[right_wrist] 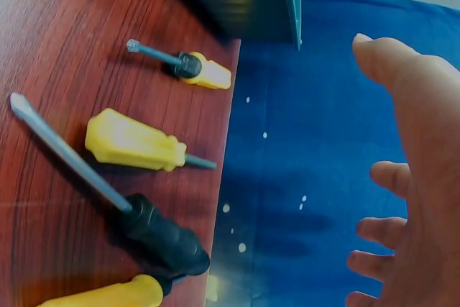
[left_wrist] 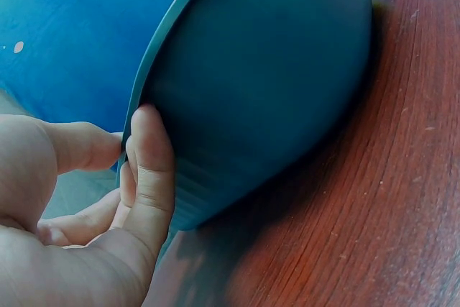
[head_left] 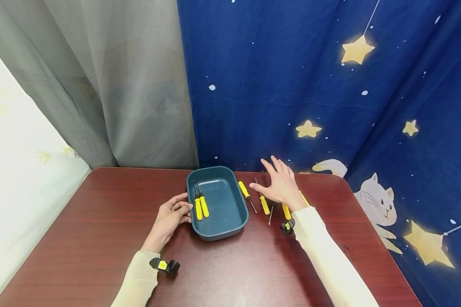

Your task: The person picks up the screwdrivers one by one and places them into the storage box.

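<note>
My left hand grips the left rim of a dark teal plastic bin; thumb and fingers pinch its edge in the left wrist view. Inside, along the left wall, lie two screwdrivers with yellow handles. My right hand hovers over the table right of the bin, fingers spread and holding nothing. Beneath and beside it lie several screwdrivers: a yellow-and-black one, a yellow one, a black-handled one and another yellow handle. In the head view the right hand partly hides them.
The reddish-brown wooden table ends just behind the bin. Behind its far edge hang a grey curtain and a blue star-patterned curtain. A pale patterned cloth is at the left.
</note>
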Demonstrator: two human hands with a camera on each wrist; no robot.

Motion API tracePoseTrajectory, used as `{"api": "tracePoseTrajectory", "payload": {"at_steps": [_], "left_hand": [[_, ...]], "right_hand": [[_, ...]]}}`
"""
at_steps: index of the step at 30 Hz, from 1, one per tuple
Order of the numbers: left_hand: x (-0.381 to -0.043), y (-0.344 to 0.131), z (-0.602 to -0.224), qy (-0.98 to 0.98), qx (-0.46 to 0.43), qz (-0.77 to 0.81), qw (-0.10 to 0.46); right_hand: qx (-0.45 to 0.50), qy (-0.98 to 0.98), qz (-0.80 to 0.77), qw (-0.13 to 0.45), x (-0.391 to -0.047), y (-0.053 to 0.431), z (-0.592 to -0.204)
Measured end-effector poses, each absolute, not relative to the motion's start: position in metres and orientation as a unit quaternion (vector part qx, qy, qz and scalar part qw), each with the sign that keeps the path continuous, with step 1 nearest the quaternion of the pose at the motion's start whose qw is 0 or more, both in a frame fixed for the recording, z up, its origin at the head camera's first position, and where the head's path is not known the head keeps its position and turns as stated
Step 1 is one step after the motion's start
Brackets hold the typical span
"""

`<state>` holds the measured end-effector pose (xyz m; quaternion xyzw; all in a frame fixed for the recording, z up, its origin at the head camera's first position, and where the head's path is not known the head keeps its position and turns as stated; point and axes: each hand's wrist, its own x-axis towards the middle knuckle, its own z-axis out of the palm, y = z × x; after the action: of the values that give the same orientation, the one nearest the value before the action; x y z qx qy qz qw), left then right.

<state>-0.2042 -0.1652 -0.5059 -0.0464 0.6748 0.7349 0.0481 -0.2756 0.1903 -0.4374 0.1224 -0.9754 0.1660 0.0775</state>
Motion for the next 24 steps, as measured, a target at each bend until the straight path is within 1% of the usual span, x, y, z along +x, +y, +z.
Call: {"api": "tracePoseTrajectory", "payload": {"at_steps": [6,24], "left_hand": [[-0.204,-0.165,-0.505,0.674,-0.048,0.735,0.050],[-0.204,-0.164,-0.507,0.678,-0.046,0.732,0.046]], "right_hand": [[0.103,-0.978,0.174,0.059,-0.276,0.199,-0.438],[0.063,-0.982,0.175,0.026,-0.283,0.232,-0.449]]}}
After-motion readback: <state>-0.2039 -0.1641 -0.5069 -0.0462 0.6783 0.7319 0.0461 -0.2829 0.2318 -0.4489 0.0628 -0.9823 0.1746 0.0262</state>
